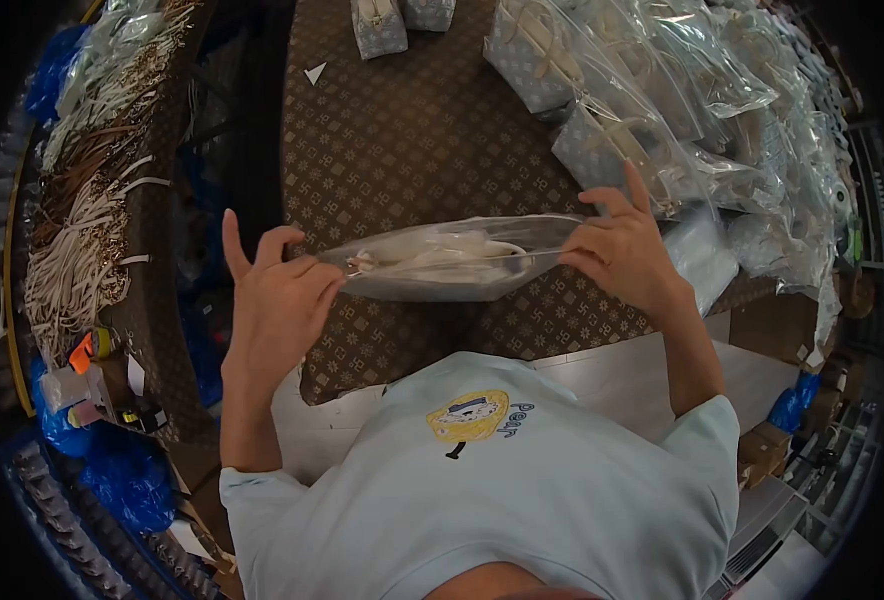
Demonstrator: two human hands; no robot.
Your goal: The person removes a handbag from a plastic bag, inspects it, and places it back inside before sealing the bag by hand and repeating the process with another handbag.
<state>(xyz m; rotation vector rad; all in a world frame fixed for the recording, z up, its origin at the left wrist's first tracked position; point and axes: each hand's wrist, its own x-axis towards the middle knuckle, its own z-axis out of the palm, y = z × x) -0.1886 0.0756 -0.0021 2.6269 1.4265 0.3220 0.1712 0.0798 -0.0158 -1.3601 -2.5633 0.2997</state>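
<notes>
A clear plastic bag hangs stretched between my two hands over the front part of the table. Inside it lies a handbag, of which pale cream parts show through the film; its lower body is mostly hidden. My left hand pinches the left corner of the bag's opening between thumb and fingers. At the right corner, my right hand pinches the plastic the same way, with other fingers raised.
A brown patterned cloth covers the table. Bagged handbags pile up along the right side, and unbagged ones stand at the far edge. A white scrap lies at far left. Straps heap on a left bench beside a tape roll.
</notes>
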